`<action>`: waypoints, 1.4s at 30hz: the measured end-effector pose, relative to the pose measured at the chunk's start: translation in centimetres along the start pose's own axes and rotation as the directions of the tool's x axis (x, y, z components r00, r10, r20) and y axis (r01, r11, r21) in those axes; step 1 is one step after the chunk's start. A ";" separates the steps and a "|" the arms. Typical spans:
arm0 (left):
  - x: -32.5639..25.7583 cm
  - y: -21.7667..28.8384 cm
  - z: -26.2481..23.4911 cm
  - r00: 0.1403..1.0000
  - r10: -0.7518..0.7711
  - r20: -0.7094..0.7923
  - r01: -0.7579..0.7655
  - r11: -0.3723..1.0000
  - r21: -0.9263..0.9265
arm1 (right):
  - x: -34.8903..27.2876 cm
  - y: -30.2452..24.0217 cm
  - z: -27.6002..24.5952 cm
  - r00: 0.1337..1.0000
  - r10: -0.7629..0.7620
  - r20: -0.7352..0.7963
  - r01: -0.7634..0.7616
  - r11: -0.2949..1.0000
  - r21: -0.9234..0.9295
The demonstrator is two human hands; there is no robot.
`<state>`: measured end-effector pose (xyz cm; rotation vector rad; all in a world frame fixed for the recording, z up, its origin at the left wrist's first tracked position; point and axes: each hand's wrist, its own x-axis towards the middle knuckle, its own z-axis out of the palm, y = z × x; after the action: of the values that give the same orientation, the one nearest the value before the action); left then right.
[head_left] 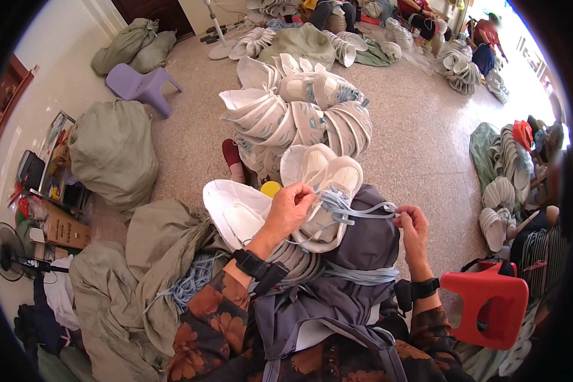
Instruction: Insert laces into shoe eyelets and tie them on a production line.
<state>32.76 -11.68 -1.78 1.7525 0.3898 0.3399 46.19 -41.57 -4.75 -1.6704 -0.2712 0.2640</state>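
Observation:
A white shoe upper (342, 175) with no sole rests on my lap, toe pointing away from me, its front laced with a light-blue shoelace (345, 210). At the left side of the lacing, my left hand (290, 207) is closed in a pinch on the lace; its fingertips partly hide what they grip. To the right, my right hand (414, 228) pinches the same lace, which stretches across in loops. More white uppers (232, 200) lie beside and under my left wrist. A grey apron (363, 245) covers my lap, with pale-blue laces (363, 274) lying across it.
Stacked uppers (293, 121) stand on the floor straight ahead. Sacks (114, 156) and a bundle of blue laces (194, 280) are on the left, near a purple stool (143, 86). A red stool (487, 305) stands at right. Other people (487, 38) sit far back.

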 end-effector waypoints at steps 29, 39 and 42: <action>-2.6 1.1 1.4 0.852 0.522 0.034 -0.376 0.566 0.734 | -3.0 -5.6 12.4 0.761 -0.435 0.480 0.626 0.688 -0.369; -3.4 0.3 1.4 0.879 0.476 -0.034 -0.346 0.683 0.644 | -1.2 -6.5 15.1 0.755 -0.215 0.619 0.635 0.479 -0.607; -3.1 0.2 1.4 0.926 0.357 -0.123 -0.265 0.846 0.462 | -0.6 -5.3 15.6 0.755 -0.241 0.610 0.643 0.455 -0.616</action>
<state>30.56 -14.33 -1.89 2.2423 0.3421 0.7184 40.35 -26.59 -1.25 -2.3340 -1.3754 0.0887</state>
